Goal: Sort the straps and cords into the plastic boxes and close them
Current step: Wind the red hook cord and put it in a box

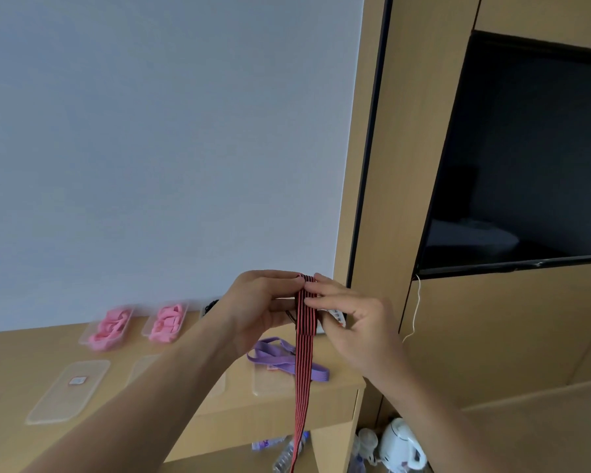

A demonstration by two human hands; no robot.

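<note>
While our left hand (260,302) and right hand (348,315) both pinch the red-and-black striped flat strap (304,353), apparently folding it, we next need a free clear plastic box.

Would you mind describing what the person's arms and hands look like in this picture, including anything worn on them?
Both forearms are bare up to where the bottom edge of the picture cuts them off; no sleeve or cuff shows. The left hand and the right hand wear no gloves, and no watch, bracelet or ring shows on either. No markings or bandages are visible, though the picture is slightly blurred, so fine detail cannot be ruled out.
</note>
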